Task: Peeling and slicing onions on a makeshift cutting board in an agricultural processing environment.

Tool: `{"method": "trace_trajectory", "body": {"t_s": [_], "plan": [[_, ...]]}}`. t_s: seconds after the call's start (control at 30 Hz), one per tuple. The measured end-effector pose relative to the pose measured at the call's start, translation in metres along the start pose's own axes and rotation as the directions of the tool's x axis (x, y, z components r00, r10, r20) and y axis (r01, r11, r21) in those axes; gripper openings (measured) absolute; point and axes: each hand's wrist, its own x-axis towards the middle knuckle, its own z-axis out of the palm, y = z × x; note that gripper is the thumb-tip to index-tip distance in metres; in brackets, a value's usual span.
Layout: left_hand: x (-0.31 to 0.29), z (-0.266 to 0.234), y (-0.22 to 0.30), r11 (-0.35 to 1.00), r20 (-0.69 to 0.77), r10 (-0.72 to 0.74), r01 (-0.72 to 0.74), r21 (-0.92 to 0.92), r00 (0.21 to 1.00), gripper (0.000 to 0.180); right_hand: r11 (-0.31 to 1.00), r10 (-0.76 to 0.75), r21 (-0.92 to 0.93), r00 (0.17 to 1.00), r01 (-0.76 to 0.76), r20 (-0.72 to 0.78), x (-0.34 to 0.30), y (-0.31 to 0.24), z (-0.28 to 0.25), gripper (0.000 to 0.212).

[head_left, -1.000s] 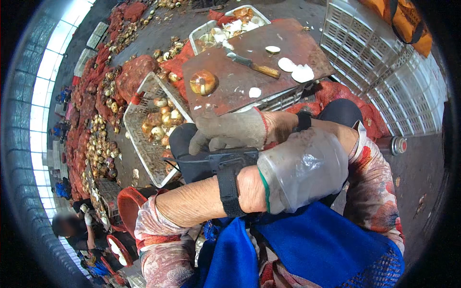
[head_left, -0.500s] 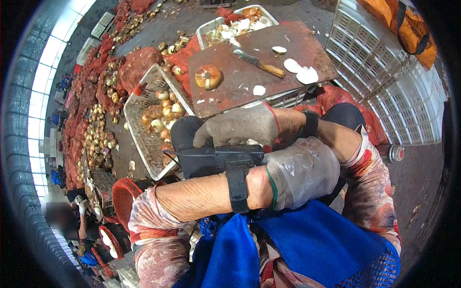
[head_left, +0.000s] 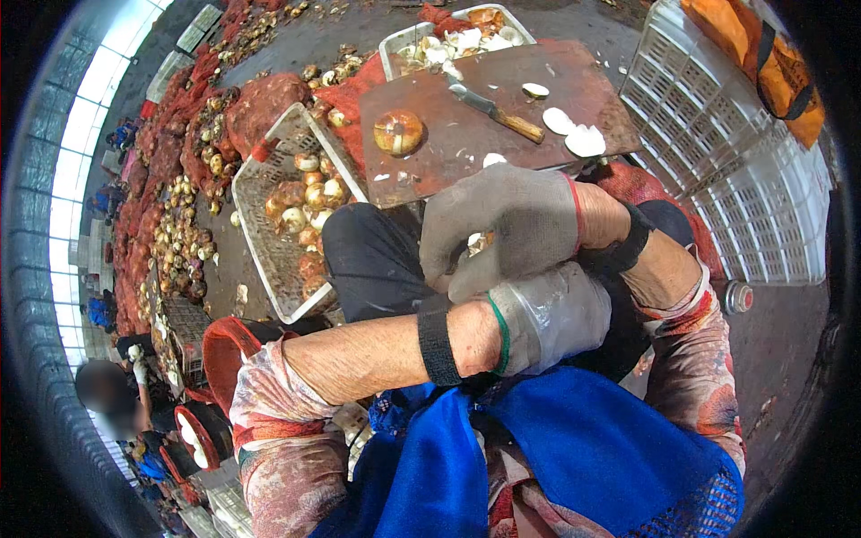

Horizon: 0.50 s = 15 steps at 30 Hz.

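Note:
My left forearm crosses in front of me, a black strap [head_left: 437, 342] round its wrist. A clear plastic cover lies over the grey glove of my left hand [head_left: 560, 318]; its fingers point away and are hidden. Above the left wrist, my right hand [head_left: 507, 224] in a grey work glove has its fingers bent down at the strap's upper end. Whatever those fingers grip is covered by the glove. Beyond the hands, a brown board [head_left: 493, 81] carries a whole onion [head_left: 398, 133], a wooden-handled knife [head_left: 498, 113] and white onion pieces [head_left: 585, 141].
A white crate of unpeeled onions [head_left: 260, 260] stands left of my knees. Behind the board sits a crate of peeled pieces [head_left: 387, 56]. Tall white crates [head_left: 762, 220] rise at right, near a small jar [head_left: 738, 298]. Red net sacks lie at left, with other people beyond.
My right hand has shifted right and toward me, and its fingers have curled down. The black box that showed on my left wrist is now out of sight.

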Motion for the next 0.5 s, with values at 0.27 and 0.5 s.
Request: {"method": "trace_trajectory", "body": {"t_s": [0.27,0.5], "plan": [[0.001,0.014,0.007,0.999,0.063,-0.001,0.004,-0.047,0.998,0.011,0.995,0.024,-0.097,0.998,-0.018,0.06,0.004,-0.002,0.004,0.022],[-0.002,0.05,0.022,0.939,0.159,-0.096,0.142,-0.314,0.983,0.014,0.954,-0.081,-0.29,0.997,0.082,0.013,0.004,-0.005,0.013,0.011]]}}
